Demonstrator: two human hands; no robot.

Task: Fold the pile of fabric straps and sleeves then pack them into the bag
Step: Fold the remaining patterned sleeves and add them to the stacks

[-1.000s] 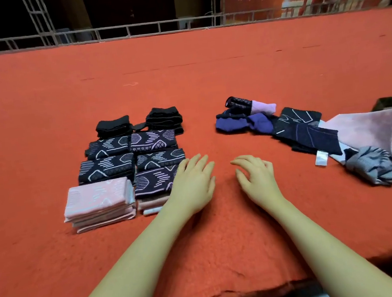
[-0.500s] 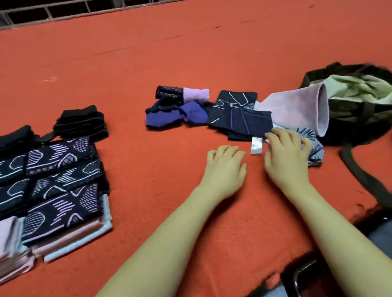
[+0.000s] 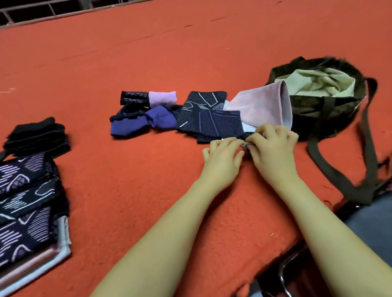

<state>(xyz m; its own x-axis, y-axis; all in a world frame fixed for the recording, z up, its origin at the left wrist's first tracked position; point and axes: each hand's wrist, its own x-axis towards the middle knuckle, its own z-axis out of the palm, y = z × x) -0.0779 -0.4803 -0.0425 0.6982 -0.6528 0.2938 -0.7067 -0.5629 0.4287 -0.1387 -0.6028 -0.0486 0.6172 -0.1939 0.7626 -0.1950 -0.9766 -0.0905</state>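
1. sleeves and straps (image 3: 211,119) not yet folded lie in a loose row in the middle of the red table (image 3: 178,51), seen from the head camera.
2. the row runs left to right, from a blue piece (image 3: 128,128) to a pink sleeve (image 3: 261,108) beside the bag (image 3: 327,97).
3. the pink sleeve lies long-ways across the table, and its wide open end points right, toward the bag, and touches it.
4. a dark sleeve with white lines (image 3: 207,112) lies in the middle of the row, tilted, with its long side going from far to near.
5. the left hand (image 3: 223,159) has its fingers curled down at the near edge of the dark sleeve; i cannot tell if it holds anything.
6. the right hand (image 3: 273,146) is curled, and its fingers pinch a small grey striped piece (image 3: 247,145) that sits between the two hands.
7. the hands are just beside each other, almost touching.
8. the bag is dark green with a pale lining, and its mouth is open toward the top.
9. its long strap (image 3: 336,175) hangs over the near table edge.
10. folded stacks (image 3: 17,207) sit at the left side of the table, dark ones with light lines on top of pink ones.
11. two black folded stacks (image 3: 38,139) lie behind them.
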